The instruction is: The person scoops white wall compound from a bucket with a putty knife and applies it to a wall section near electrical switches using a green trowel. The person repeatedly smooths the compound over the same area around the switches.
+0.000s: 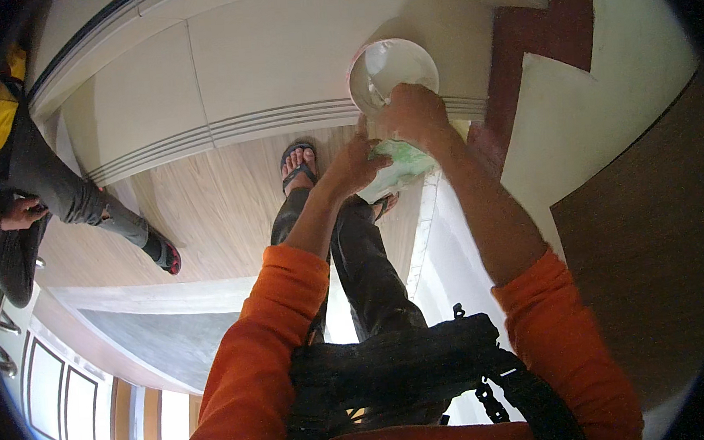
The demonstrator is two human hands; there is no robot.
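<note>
Pale wood-look floor [206, 205] and cream wall panels surround the standing person. Right hand [414, 113] has its fingers curled over the near rim of a white bucket [395, 68], seemingly steadying it. Left hand [354, 163] closes its fingers on a green-and-white cloth [401, 162] just below the bucket, bunched between both hands. Another person's leg [101, 207] stands well apart at left.

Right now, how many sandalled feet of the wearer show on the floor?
2: the left foot in a dark sandal on the wooden floor, fully visible, and the right foot mostly hidden behind the green-and-white bag held by the hands.
</note>
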